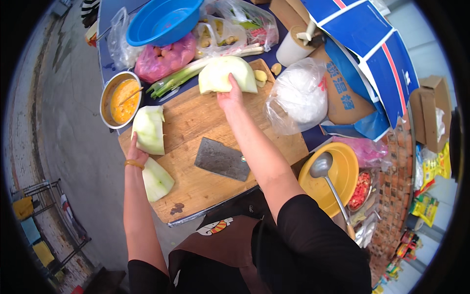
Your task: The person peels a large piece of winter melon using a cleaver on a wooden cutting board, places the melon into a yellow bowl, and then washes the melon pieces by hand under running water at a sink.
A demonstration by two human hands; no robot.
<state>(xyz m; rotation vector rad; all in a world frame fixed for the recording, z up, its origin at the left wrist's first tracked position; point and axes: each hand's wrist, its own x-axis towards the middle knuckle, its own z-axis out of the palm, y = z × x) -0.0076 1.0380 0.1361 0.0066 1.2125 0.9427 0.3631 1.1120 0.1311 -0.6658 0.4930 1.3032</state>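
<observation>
My right hand (230,96) grips a large half-round piece of peeled winter melon (224,75) at the far edge of the wooden cutting board (183,128), thumb on top. At the board's left edge, my left hand (138,150) holds a second peeled melon chunk (151,128). Just below that hand lies a third melon piece (158,180), apart from my fingers. A dark cleaver blade (220,158) rests flat in the middle of the board. Its handle is hidden beneath my right forearm.
A metal bowl of beaten egg (123,101) stands left of the board. Behind are scallions (176,79), a blue basin (165,22) and bagged vegetables. Ginger (260,76), a white plastic bag (297,97) and a yellow basin (312,191) with a ladle (323,165) lie rightward.
</observation>
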